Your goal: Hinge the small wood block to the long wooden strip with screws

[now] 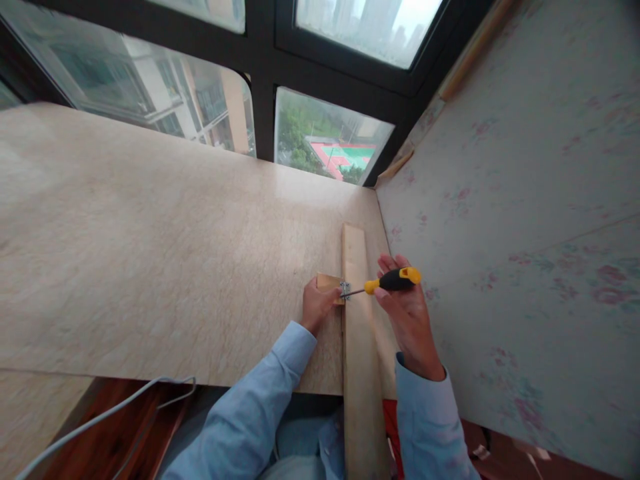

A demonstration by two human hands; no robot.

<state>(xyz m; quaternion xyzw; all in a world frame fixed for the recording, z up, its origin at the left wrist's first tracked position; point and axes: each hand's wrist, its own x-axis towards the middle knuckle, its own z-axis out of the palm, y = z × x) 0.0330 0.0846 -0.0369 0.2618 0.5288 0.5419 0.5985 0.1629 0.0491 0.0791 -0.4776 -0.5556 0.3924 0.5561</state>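
A long pale wooden plank (359, 360) lies on the beige stone-look counter (150, 253), running toward me past the counter's front edge. A small wooden block (328, 281) sits against the plank's left side, joined by a small metal bracket (345, 290). My left hand (317, 305) is closed on the block, holding it against the plank. My right hand (407, 313) grips a screwdriver (393, 281) with a yellow and black handle; its tip points left and meets the bracket.
A floral-patterned wall (525, 233) rises close on the right of the plank. Dark-framed windows (265, 73) line the counter's far edge. A white cable (105, 413) runs below the counter's front edge at lower left, over brown wood.
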